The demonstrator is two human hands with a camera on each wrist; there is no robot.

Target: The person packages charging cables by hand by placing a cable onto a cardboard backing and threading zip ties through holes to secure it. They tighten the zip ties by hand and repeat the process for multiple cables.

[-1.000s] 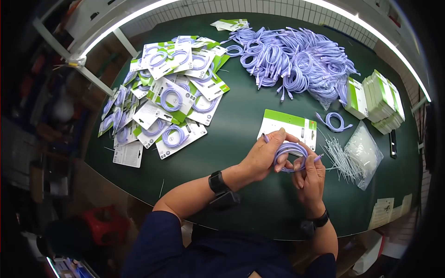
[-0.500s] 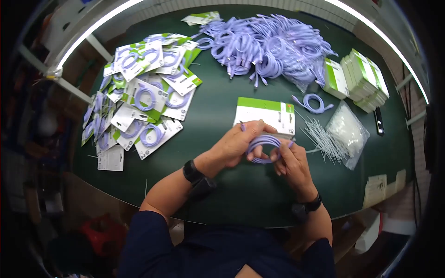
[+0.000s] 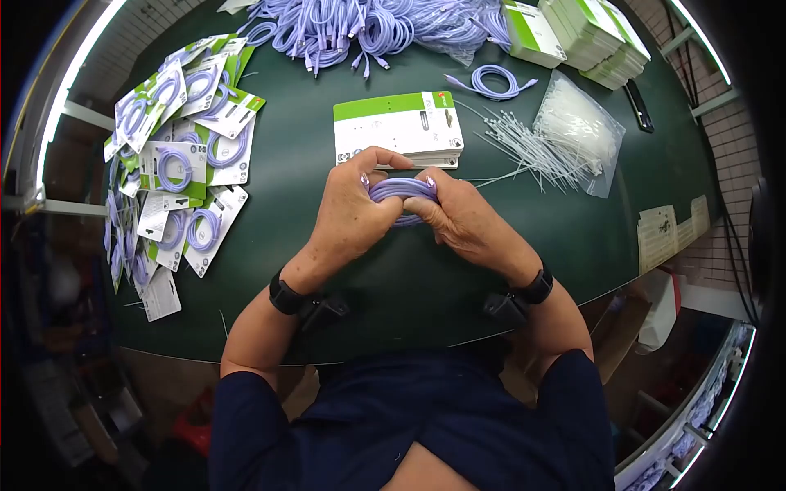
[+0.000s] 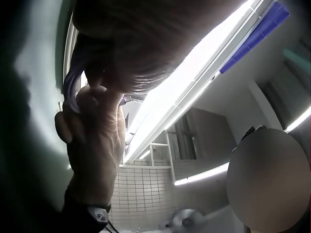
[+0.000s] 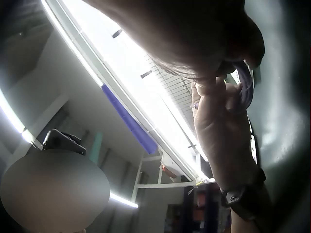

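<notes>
Between my two hands is a coiled lilac cable (image 3: 403, 190), held just in front of a stack of printed cards. My left hand (image 3: 352, 200) grips the coil's left side, thumb across the front strands. From the other side my right hand (image 3: 463, 209) pinches the coil between thumb and fingers. A connector end shows beside each hand's grip. Both wrist views show the loop, dark against the light, with the opposite hand closed round it. The white-and-green card stack (image 3: 399, 131) lies flat on the dark green table (image 3: 385, 303).
Carded cables (image 3: 176, 168) pile up on the left. At the back lies a heap of loose lilac cables (image 3: 360, 29). To the right are one coiled cable (image 3: 495, 82), scattered white ties (image 3: 532, 147), a bag of ties (image 3: 577, 131), stacked cards (image 3: 585, 37) and a black knife-like tool (image 3: 639, 106).
The head view has shifted, so the table's things sit further left and higher. My hands have come closer together, and the right hand has turned to grip the coil from its right side.
</notes>
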